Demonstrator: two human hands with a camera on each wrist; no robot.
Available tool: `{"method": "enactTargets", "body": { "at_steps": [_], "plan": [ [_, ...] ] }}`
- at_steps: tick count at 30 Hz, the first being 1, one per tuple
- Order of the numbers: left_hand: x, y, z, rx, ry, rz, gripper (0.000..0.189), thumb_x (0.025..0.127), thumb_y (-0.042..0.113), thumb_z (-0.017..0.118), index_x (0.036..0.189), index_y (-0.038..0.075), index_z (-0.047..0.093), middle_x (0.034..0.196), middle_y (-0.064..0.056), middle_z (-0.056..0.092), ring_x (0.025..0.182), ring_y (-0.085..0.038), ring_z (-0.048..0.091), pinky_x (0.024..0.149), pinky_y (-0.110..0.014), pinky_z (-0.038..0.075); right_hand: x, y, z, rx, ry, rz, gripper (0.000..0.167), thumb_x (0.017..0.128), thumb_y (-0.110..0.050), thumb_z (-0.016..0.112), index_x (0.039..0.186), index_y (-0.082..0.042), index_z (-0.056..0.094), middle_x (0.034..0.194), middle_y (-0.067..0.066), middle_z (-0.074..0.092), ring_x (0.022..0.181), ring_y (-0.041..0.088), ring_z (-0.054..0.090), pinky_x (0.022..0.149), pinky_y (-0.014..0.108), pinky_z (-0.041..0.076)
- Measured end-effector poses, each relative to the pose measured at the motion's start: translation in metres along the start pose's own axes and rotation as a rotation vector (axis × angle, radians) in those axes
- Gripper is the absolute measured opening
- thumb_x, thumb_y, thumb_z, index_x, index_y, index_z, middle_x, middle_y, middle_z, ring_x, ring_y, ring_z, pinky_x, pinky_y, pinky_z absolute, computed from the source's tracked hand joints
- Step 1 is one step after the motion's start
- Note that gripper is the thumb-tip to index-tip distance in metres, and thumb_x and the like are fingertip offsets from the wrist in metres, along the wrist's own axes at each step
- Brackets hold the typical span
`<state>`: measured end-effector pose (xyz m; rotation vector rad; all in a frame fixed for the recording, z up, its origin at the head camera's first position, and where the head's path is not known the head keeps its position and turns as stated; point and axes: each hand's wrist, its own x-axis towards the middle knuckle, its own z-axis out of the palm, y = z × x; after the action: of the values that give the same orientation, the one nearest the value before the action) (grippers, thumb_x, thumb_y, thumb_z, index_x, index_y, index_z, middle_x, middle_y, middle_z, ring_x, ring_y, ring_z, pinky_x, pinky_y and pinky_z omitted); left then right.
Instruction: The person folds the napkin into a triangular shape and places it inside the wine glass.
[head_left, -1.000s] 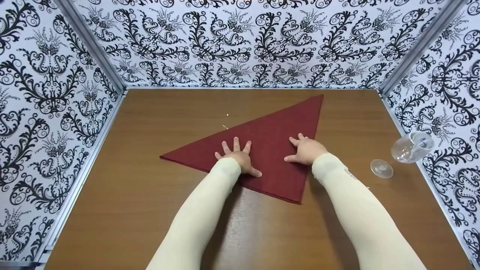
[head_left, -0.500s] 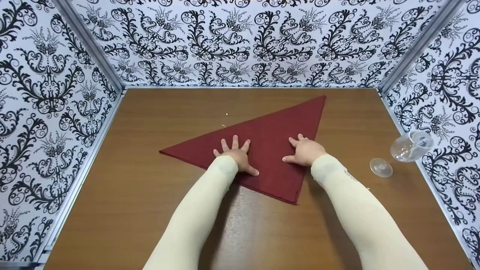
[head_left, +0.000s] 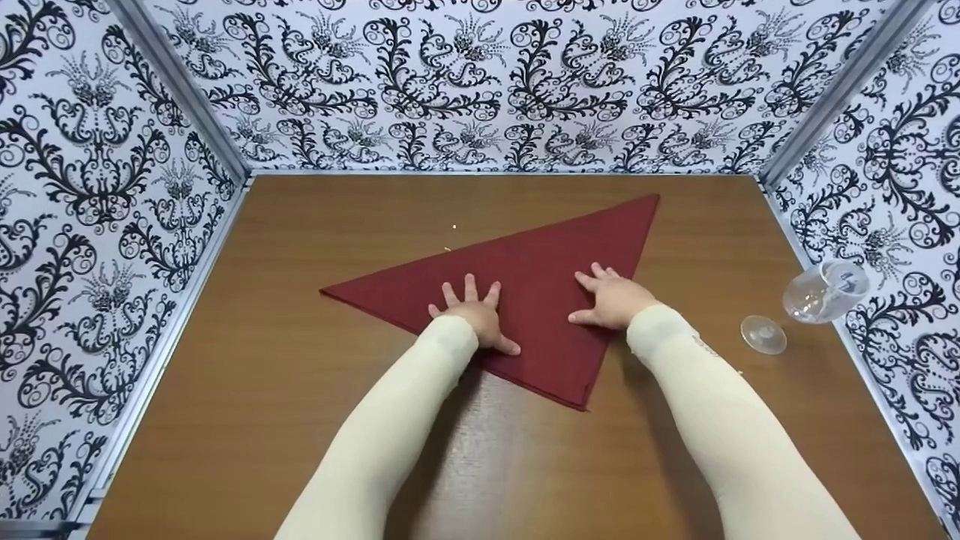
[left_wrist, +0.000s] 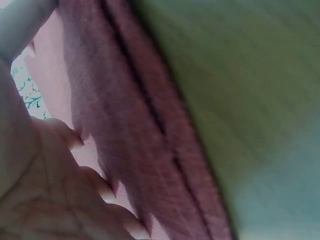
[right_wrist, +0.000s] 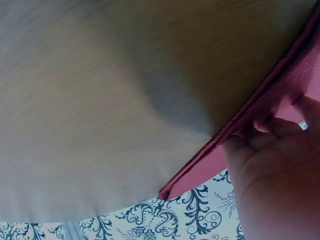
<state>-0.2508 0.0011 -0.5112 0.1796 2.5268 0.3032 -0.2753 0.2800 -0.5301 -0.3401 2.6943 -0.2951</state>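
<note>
A dark red cloth napkin (head_left: 540,262), folded into a triangle, lies flat on the wooden table. Its long edge faces the back, and one corner points toward the person. My left hand (head_left: 474,319) rests on its left part with the fingers spread. On the right part, near the right edge, my right hand (head_left: 615,300) presses down with fingertips and extended thumb. In the left wrist view the layered cloth edge (left_wrist: 145,100) runs beside the palm. The right wrist view shows the fingertips (right_wrist: 280,125) touching the cloth close to its folded edge.
A clear stemmed glass (head_left: 825,292) stands at the right side of the table (head_left: 247,420), near the patterned wall (head_left: 900,165). Small light crumbs (head_left: 454,226) lie behind the napkin. Patterned panels enclose the back and both sides.
The napkin has turned slightly clockwise under both hands: its left corner has shifted back, its far right corner to the right, and its front corner to the left. The hands stay nearly in place.
</note>
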Motion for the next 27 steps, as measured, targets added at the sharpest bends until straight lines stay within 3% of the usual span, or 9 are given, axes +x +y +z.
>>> {"method": "enactTargets", "body": {
  "at_steps": [8,20,27],
  "plan": [
    [0.009,-0.006,-0.003,0.003,-0.022,0.004,0.13,0.075,0.071,0.083,0.169,0.041,-0.001,0.176,-0.007,-0.022,0.16,-0.048,-0.02,0.125,-0.075,0.005,0.001,-0.001,0.003,-0.012,0.015,0.008,0.096,0.096,-0.06,0.068,0.167,-0.009,0.028,0.172,0.03,0.016,0.158,0.051,0.021,0.125,0.061,0.03],
    [0.005,-0.012,-0.008,0.029,0.01,0.054,0.125,0.077,0.065,0.085,0.17,0.038,0.006,0.178,-0.009,-0.016,0.161,-0.049,-0.016,0.125,-0.076,0.007,-0.004,-0.009,0.001,-0.071,0.033,0.025,0.092,0.096,-0.058,0.068,0.164,-0.007,0.035,0.168,0.031,0.027,0.155,0.048,0.031,0.123,0.059,0.036],
    [0.0,-0.009,-0.005,0.017,-0.008,0.073,0.123,0.079,0.067,0.082,0.17,0.038,0.005,0.178,-0.01,-0.016,0.16,-0.05,-0.017,0.124,-0.077,0.007,-0.001,0.003,0.004,-0.003,0.027,-0.003,0.095,0.095,-0.058,0.071,0.167,-0.012,0.03,0.174,0.027,0.015,0.161,0.047,0.017,0.126,0.06,0.029]
  ]
}}
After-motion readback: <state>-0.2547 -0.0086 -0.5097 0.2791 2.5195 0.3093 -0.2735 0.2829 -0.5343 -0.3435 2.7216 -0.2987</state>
